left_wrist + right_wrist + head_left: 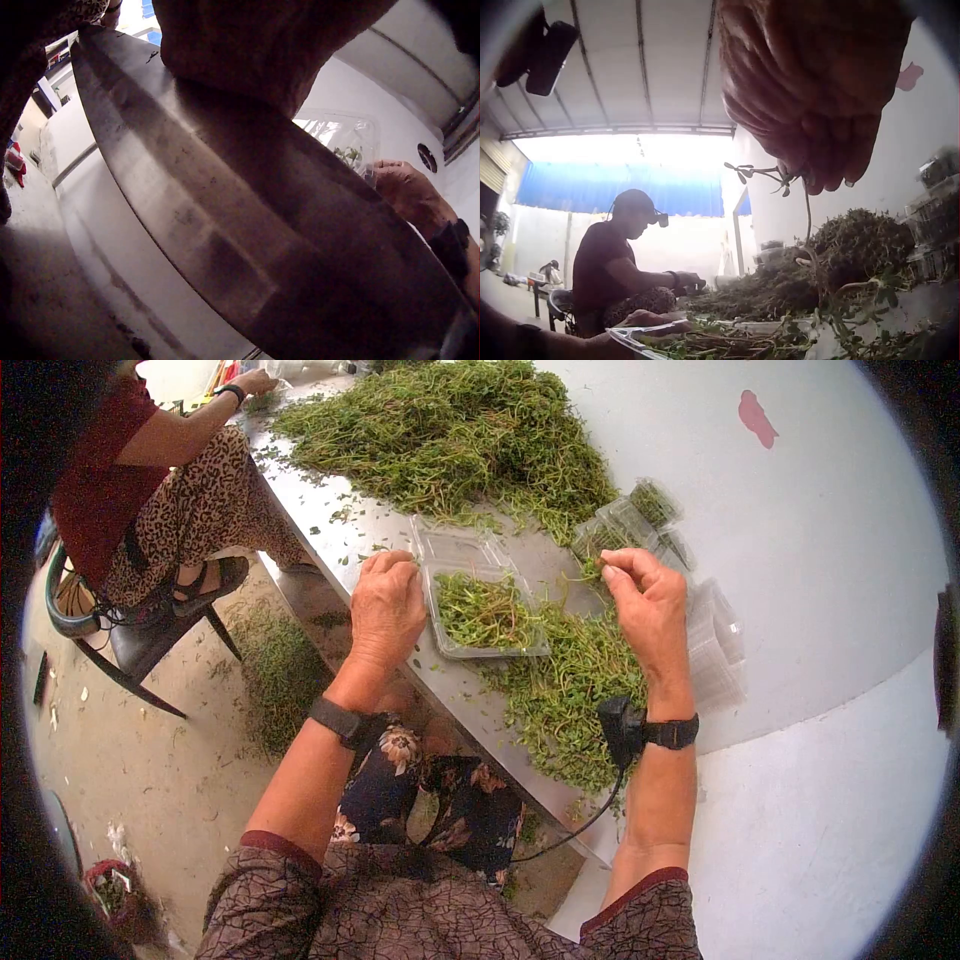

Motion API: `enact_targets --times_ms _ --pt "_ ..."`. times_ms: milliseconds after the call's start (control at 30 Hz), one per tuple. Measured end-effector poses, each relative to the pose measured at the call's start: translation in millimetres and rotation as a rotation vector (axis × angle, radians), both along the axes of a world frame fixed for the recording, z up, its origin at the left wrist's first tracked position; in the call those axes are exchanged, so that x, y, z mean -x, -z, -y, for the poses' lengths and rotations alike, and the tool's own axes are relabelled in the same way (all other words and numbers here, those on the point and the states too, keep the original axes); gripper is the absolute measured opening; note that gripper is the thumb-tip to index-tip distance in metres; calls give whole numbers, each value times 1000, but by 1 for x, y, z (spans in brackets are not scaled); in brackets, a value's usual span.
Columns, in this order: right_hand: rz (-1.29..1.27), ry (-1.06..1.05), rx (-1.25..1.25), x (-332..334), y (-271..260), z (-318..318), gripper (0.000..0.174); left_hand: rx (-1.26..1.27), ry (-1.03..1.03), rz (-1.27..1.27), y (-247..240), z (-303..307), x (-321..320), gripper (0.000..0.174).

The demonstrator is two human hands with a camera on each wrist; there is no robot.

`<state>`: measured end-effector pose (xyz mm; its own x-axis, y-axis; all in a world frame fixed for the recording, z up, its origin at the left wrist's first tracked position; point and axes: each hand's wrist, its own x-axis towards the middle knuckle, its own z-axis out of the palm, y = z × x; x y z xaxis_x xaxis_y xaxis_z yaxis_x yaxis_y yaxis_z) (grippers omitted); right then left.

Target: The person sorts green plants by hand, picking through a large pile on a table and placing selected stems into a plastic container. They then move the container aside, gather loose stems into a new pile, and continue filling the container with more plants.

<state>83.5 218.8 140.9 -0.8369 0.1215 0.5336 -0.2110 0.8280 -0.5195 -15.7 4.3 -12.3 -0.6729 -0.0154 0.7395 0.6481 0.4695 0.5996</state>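
Steel table (325, 525), big herb pile (450, 430) dumped on far end, within reach. Clear tray (485, 615) half-full near table edge, between both grips. Left grip (385, 610) curled on tray rim, probably steadying it, fingertips hidden. Right grip (650, 605) pinches sprig (761, 173) just above loose herbs (560, 700).

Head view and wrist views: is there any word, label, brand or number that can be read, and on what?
None in any view. The clear tray that the left hand grips shows no label, nor do the filled trays beyond the right hand, which pinches a sprig. The pink wall mark is a blotch.
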Motion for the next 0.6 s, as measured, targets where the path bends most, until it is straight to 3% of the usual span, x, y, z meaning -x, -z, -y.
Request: enact_targets --times_ms 367,433,600 --pt "-86 -91 97 9 -17 20 10 -34 22 -25 1 0 1 5" --pt "-149 -121 8 12 -18 22 10 -32 18 -36 2 0 2 5" --pt "-72 -99 46 10 -15 24 9 -33 10 -23 3 -1 2 5"
